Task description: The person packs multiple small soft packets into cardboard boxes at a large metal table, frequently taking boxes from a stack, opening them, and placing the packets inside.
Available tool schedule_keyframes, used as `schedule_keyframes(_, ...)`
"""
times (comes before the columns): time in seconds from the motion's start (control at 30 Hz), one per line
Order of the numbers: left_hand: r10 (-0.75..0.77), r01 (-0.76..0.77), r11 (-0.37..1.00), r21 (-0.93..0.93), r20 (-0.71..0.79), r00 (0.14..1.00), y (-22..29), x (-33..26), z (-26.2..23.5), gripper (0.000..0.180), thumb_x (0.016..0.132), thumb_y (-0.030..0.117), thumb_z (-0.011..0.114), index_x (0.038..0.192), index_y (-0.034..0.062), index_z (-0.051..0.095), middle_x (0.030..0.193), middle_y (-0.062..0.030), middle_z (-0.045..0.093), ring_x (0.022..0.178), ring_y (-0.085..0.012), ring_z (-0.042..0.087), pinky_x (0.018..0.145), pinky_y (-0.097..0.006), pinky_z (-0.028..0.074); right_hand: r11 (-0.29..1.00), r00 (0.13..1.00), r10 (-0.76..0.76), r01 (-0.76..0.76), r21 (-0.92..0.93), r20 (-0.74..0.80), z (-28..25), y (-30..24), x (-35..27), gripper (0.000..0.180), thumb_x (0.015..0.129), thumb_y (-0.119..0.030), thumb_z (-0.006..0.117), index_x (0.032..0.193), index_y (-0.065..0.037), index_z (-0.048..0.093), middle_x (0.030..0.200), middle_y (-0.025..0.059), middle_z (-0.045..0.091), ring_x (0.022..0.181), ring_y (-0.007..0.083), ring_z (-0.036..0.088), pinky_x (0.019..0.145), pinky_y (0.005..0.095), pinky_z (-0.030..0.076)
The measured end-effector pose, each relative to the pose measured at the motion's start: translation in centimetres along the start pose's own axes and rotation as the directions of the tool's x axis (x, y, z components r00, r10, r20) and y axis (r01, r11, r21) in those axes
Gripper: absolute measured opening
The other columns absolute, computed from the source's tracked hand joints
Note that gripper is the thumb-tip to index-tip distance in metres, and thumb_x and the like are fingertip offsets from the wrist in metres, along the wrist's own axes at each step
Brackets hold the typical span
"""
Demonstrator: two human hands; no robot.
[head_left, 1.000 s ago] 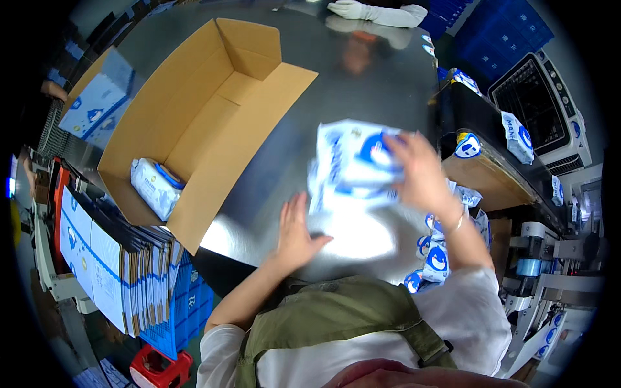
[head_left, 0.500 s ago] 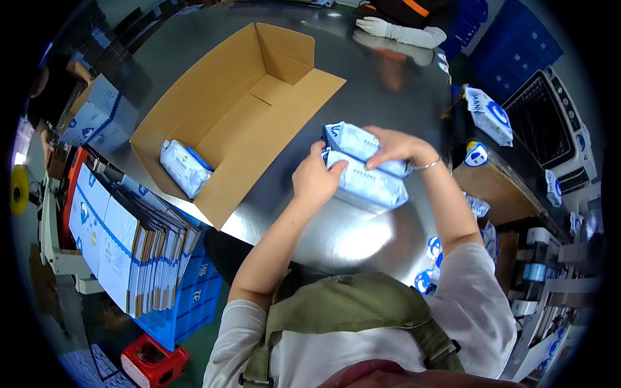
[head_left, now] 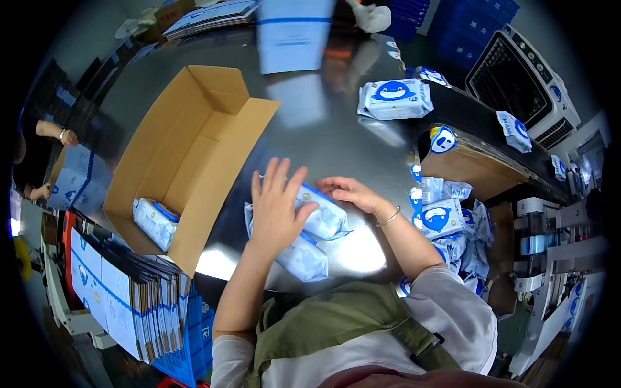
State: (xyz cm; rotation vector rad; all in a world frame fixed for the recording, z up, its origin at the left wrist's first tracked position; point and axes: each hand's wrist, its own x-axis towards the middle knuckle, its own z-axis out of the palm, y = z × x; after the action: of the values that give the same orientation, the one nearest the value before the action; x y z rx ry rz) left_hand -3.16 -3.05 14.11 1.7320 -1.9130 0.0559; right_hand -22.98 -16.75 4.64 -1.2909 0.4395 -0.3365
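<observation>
Two soft blue-and-white packs, which look like wet wipes, lie side by side on the metal table in front of me: a near pack (head_left: 303,260) and a far pack (head_left: 325,218). My left hand (head_left: 277,210) is over them with its fingers spread, covering their left ends. Beside the far pack, my right hand (head_left: 354,194) has its fingers stretched out and loosely bent, gripping nothing. To the left stands an open brown carton (head_left: 217,158), with one similar pack (head_left: 155,223) inside at its near end.
Another pack (head_left: 396,98) sits at the far right, by a dark conveyor (head_left: 479,107) carrying more packs. Several packs (head_left: 453,226) are heaped at right. Folded cartons (head_left: 123,291) stand in a blue crate at left. A white-and-blue carton (head_left: 292,39) is across the table.
My hands have let go of the two packs, which now lie nearer me. A pack has come off the conveyor's end toward the table. A white-and-blue carton has appeared across the table.
</observation>
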Motion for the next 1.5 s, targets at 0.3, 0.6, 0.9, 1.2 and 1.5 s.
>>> schedule_keyframes(0.3, 0.035, -0.035, 0.999, -0.002, 0.175, 0.984, 0.6, 0.6, 1.4, 0.049, 0.079, 0.050, 0.065, 0.098, 0.0046, 0.063, 0.097, -0.0095, 0.059, 0.102, -0.0295, 0.054, 0.109, -0.060, 0.018, 0.308, 0.435, -0.794, -0.315, -0.897, -0.425, -17.7, -12.1, -10.5, 0.064, 0.062, 0.001, 0.075, 0.122, -0.004, 0.056, 0.128, 0.0177, 0.055, 0.120, 0.0353, 0.052, 0.101, 0.0382, 0.043)
schedule_keyframes(0.6, -0.016, 0.021, 1.000, -0.018, 0.210, 0.978, 0.8, 1.0, 1.3, 0.051, 0.077, 0.052, 0.065, 0.096, 0.0054, 0.062, 0.097, -0.0091, 0.060, 0.104, -0.0297, 0.054, 0.109, -0.057, 0.019, -0.131, 0.501, -0.597, -0.832, -0.540, -0.627, -32.0, -18.0, -14.2, 0.089, 0.053, -0.002, 0.077, 0.135, -0.024, 0.049, 0.139, 0.0142, 0.048, 0.130, 0.0344, 0.043, 0.110, 0.0527, 0.029)
schedule_keyframes(0.9, -0.006, 0.009, 1.000, -0.012, 0.200, 0.980, 0.2, 1.2, 1.4, 0.052, 0.077, 0.054, 0.065, 0.096, 0.0059, 0.063, 0.096, -0.0083, 0.060, 0.103, -0.0292, 0.053, 0.109, -0.057, 0.019, -0.050, 0.692, -0.632, -0.486, -0.872, -0.350, -22.7, -18.7, 3.2, 0.087, 0.047, -0.021, 0.081, 0.130, -0.016, 0.055, 0.125, 0.0149, 0.058, 0.118, 0.0320, 0.053, 0.109, 0.0536, 0.029)
schedule_keyframes(1.2, 0.068, -0.060, 0.997, -0.055, 0.148, 0.987, -0.1, 0.6, 1.7, 0.055, 0.077, 0.055, 0.064, 0.096, 0.0040, 0.063, 0.097, -0.0091, 0.060, 0.101, -0.0288, 0.053, 0.107, -0.059, 0.021, 0.097, 0.911, -0.249, -0.314, -0.944, -0.329, -14.9, -18.3, 2.5, 0.078, 0.045, -0.025, 0.079, 0.118, -0.004, 0.063, 0.110, 0.0220, 0.065, 0.102, 0.0365, 0.062, 0.092, 0.0373, 0.048)
schedule_keyframes(1.5, 0.110, -0.091, 0.992, -0.083, 0.276, 0.955, 0.0, 0.1, 1.1, 0.055, 0.076, 0.055, 0.064, 0.099, 0.0045, 0.062, 0.099, -0.0102, 0.060, 0.106, -0.0298, 0.053, 0.109, -0.059, 0.019, -0.194, 0.892, -0.443, -0.190, -0.962, -0.087, 3.2, -8.6, -10.7, 0.089, 0.053, -0.010, 0.081, 0.135, -0.025, 0.049, 0.137, 0.0231, 0.043, 0.131, 0.0415, 0.038, 0.109, 0.0534, 0.028)
